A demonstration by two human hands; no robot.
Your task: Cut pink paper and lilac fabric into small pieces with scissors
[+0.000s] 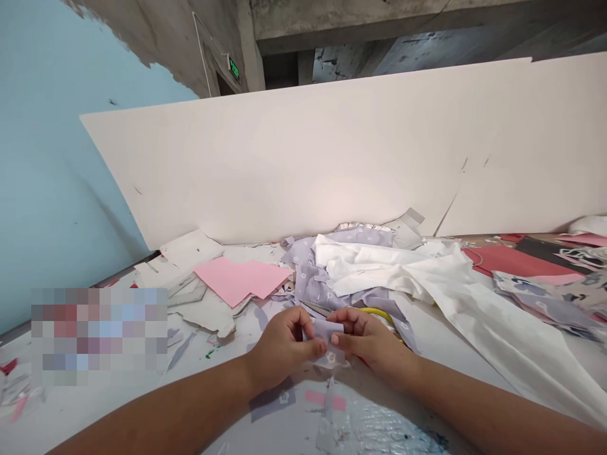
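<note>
Between my two hands is a small piece of lilac fabric (332, 357) with a white flower print. My left hand (287, 344) pinches its left side between thumb and fingers. On the other side, my right hand (372, 344) grips the piece near its right edge, thumb in front. Just beyond the hands lies a pair of scissors (377, 312) with yellow handles, partly hidden by my fingers. Another lilac scrap (272, 404) lies flat on the table below my left wrist. Near it are small pink strips (317, 397).
Crumpled lilac cloth (310, 284) and a long white cloth (403, 268) lie behind my hands. Pink paper (241, 278) and torn white board pieces (190, 249) are at left. Red sheets (516, 262) and printed scraps (545, 303) lie at right. A white panel (332, 158) stands along the back.
</note>
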